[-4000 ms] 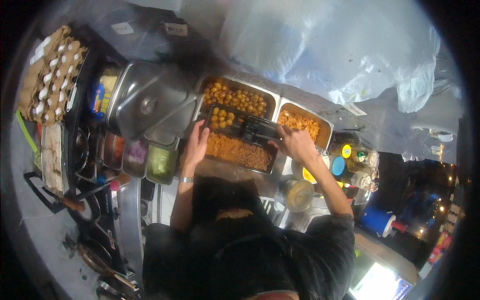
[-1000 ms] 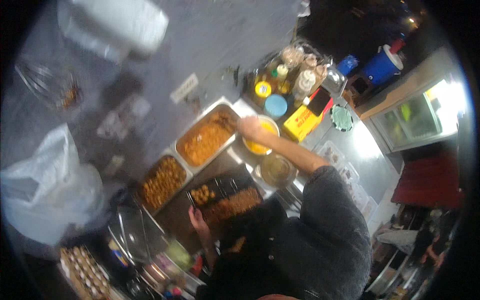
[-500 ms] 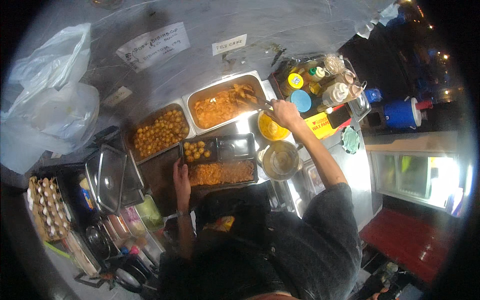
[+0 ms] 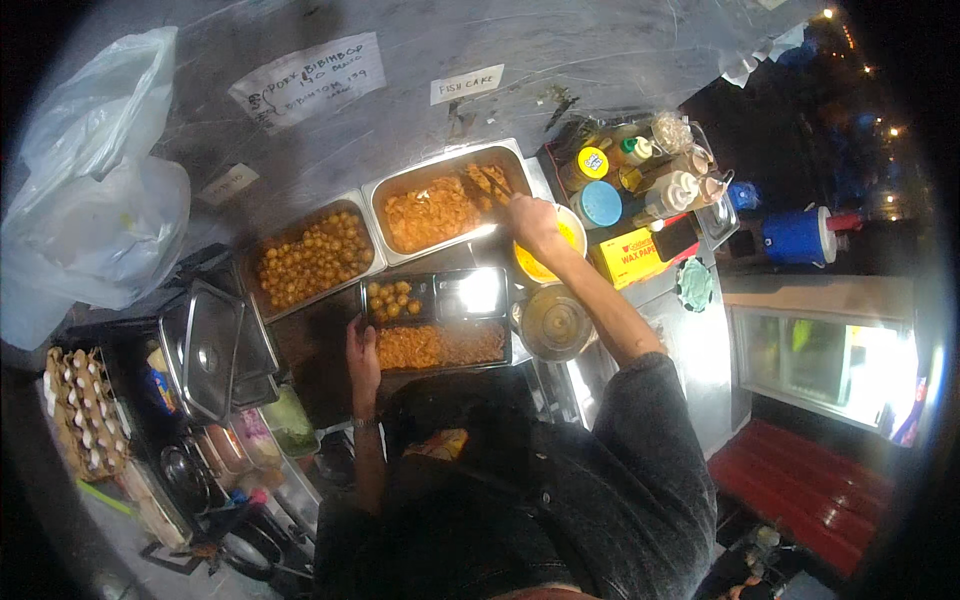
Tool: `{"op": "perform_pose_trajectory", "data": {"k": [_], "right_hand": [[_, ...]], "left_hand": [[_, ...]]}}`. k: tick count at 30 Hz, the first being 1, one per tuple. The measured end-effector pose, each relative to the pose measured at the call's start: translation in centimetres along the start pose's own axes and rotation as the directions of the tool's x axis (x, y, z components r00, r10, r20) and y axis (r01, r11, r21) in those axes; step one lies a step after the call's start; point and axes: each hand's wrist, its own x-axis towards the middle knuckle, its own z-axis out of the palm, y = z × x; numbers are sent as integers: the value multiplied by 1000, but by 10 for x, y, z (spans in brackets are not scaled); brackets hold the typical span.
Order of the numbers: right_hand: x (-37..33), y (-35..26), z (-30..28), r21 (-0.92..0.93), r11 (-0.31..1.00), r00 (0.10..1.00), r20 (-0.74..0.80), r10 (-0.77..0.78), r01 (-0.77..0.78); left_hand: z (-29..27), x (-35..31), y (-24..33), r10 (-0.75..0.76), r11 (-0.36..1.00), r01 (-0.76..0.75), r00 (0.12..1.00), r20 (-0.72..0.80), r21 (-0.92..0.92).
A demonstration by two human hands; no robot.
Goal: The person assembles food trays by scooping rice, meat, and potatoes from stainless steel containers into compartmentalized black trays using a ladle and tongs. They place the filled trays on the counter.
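Note:
My right hand (image 4: pixel 536 224) is closed round dark tongs (image 4: pixel 499 194), their tips among pieces of orange-coated food (image 4: pixel 430 212) at the right side of a deep steel pan (image 4: pixel 378 206). Just nearer to me lies a black compartment tray (image 4: pixel 434 297). It holds small browned balls (image 4: pixel 392 299) at its upper left, and an orange shredded food (image 4: pixel 408 347) beside a browner minced one (image 4: pixel 476 343) along the front. Its upper right compartment shows bare and shiny. My left hand (image 4: pixel 363 352) grips the tray's left edge, thumb at the rim and fingers outside.
Left of the orange food stands a pan of browned balls (image 4: pixel 312 250). To the right are a yellow-filled bowl (image 4: pixel 568 228), a clear round container (image 4: pixel 555 323), a yellow box (image 4: pixel 632 257) and sauce bottles (image 4: pixel 680 187). Steel lids (image 4: pixel 210 345) and egg trays (image 4: pixel 88 415) occupy the left.
My right hand has moved slightly left and nearer to me with the tongs, whose tips stay in the pan. My left hand keeps its place at the tray. The whole view has shifted slightly.

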Motion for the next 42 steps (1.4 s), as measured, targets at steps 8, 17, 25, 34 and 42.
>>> {"op": "perform_pose_trajectory", "data": {"k": [8, 17, 25, 34, 42], "right_hand": [[-9, 29, -24, 168, 986, 999, 53, 0, -9], [-39, 78, -42, 623, 782, 980, 173, -99, -31], [-79, 64, -139, 458, 844, 936, 68, -347, 279], [-54, 19, -184, -116, 622, 632, 146, -761, 775], [-7, -8, -165, -213, 485, 517, 134, -846, 848]], "left_hand": [[1, 13, -11, 181, 971, -172, 982, 45, -167], [0, 35, 10, 41, 985, -16, 989, 141, -172], [8, 59, 35, 97, 994, -87, 982, 159, -68], [4, 72, 58, 99, 978, -31, 938, 331, -207], [-12, 77, 36, 30, 991, 14, 943, 330, -132]]}}
